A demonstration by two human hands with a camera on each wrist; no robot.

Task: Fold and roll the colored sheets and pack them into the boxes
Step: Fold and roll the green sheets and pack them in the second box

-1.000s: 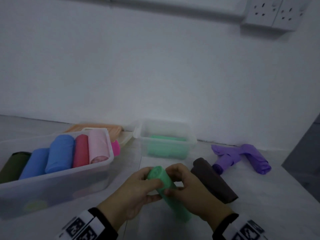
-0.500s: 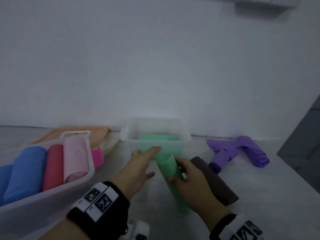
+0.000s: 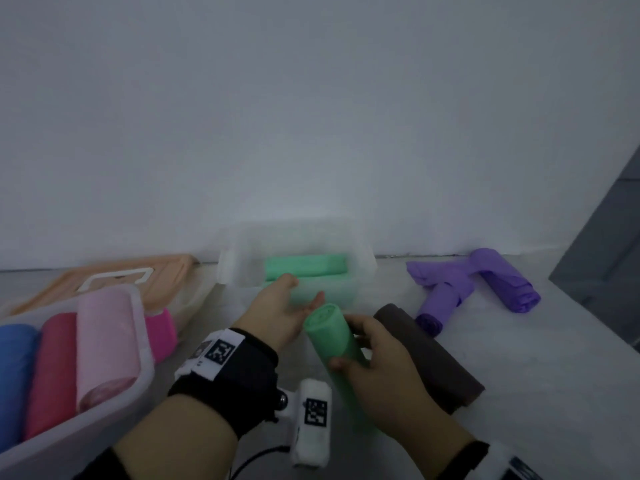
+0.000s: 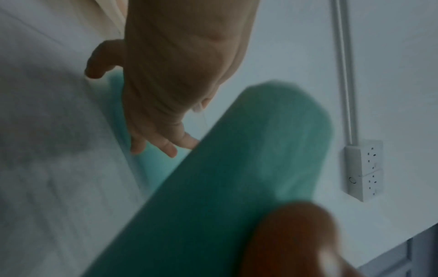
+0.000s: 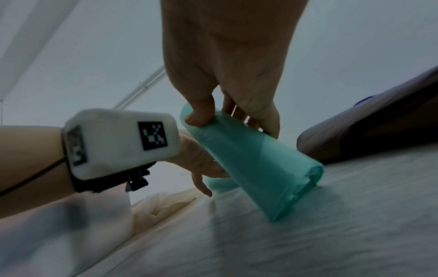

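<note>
Two hands are near the green roll [image 3: 332, 341]: the right hand [image 3: 384, 375] grips it with thumb and fingers curled round, its lower end resting on the surface beside a brown roll [image 3: 429, 355]; the left hand [image 3: 280, 310] is spread, holding nothing, reaching toward the small clear box [image 3: 235, 268] with another green roll inside

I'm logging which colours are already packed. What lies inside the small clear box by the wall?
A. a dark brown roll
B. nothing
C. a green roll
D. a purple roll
C: a packed green roll shows through the small clear box.
</note>
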